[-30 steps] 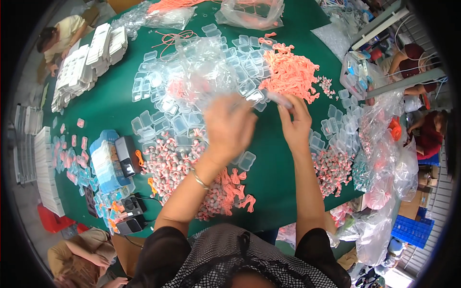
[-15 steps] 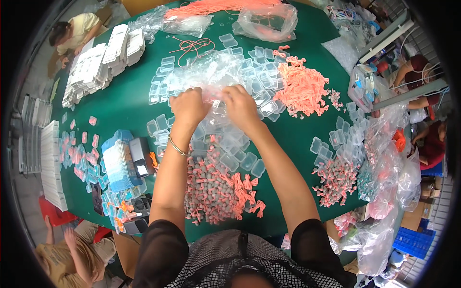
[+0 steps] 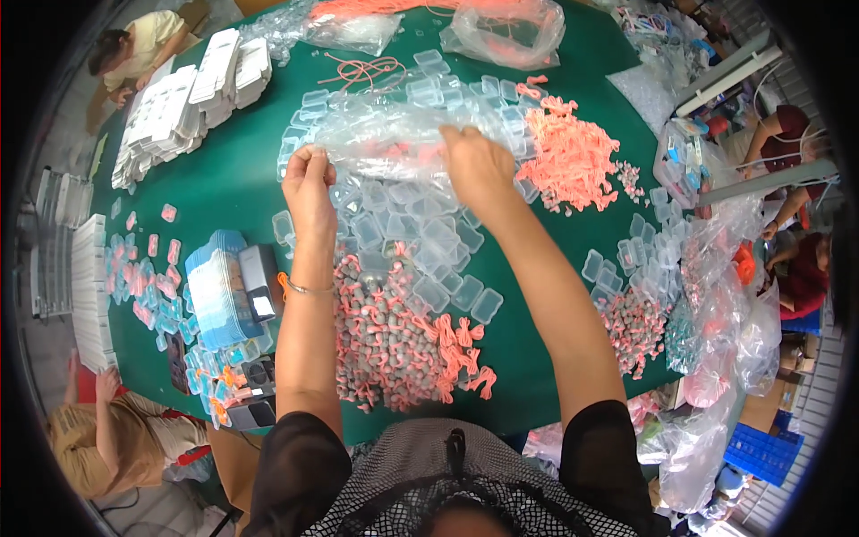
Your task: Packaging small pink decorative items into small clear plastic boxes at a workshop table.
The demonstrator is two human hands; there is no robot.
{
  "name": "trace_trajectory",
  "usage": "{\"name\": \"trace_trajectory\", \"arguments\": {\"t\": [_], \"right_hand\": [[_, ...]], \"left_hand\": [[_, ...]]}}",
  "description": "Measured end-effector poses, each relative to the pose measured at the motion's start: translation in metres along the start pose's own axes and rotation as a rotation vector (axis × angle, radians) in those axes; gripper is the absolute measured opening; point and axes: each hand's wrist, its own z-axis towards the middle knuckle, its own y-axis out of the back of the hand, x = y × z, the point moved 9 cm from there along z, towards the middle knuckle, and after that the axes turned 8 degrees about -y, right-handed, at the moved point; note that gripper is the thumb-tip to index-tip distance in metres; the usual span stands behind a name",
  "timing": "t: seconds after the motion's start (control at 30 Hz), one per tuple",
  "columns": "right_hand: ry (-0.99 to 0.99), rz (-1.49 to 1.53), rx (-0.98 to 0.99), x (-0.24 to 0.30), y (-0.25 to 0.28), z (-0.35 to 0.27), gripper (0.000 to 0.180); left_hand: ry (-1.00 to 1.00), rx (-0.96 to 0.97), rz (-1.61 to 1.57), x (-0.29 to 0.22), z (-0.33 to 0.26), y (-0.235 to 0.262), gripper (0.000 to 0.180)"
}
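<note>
A large clear plastic bag (image 3: 376, 134) is stretched between my hands over the middle of the table, with a little pink showing through it. My left hand (image 3: 310, 183) is closed in a pinch at its left edge. On the right side, my right hand (image 3: 480, 168) has its fingers curled over the plastic. Small clear lidded plastic boxes (image 3: 425, 228) lie heaped below the bag. Nearer me is a pile of grey beads with pink cord (image 3: 380, 340), with pink cord bundles (image 3: 458, 353) at its right side.
A heap of coral-pink cords (image 3: 573, 148) lies right of the bag. White trays (image 3: 161, 134) are stacked far left, with a blue-edged stack of plastic cases (image 3: 219, 291) nearer. Another bead pile (image 3: 633, 331) sits right. A seated person (image 3: 116, 421) is at lower left.
My hands have moved apart, the left one leftward and the right one rightward. The bag, bunched before, is now spread wide between them, and clear boxes show below it.
</note>
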Motion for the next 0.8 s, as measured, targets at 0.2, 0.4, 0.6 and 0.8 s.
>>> {"name": "trace_trajectory", "arguments": {"t": [0.2,0.4,0.6,0.8], "right_hand": [[0.179,0.116,-0.102,0.007,-0.005,-0.027,0.024],[0.146,0.475,-0.467,-0.067,0.041,-0.105,0.024],[-0.186,0.418,-0.238,-0.154,-0.023,-0.123,0.032],[-0.160,0.143,-0.254,-0.138,-0.033,-0.111,0.059]], "left_hand": [[-0.309,0.084,0.592,-0.002,0.002,0.009,0.014],[-0.891,0.084,0.911,-0.093,-0.067,-0.075,0.031],[-0.520,0.829,0.737,-0.004,-0.151,-0.166,0.018],[-0.441,0.802,0.990,0.072,-0.168,-0.185,0.033]]}}
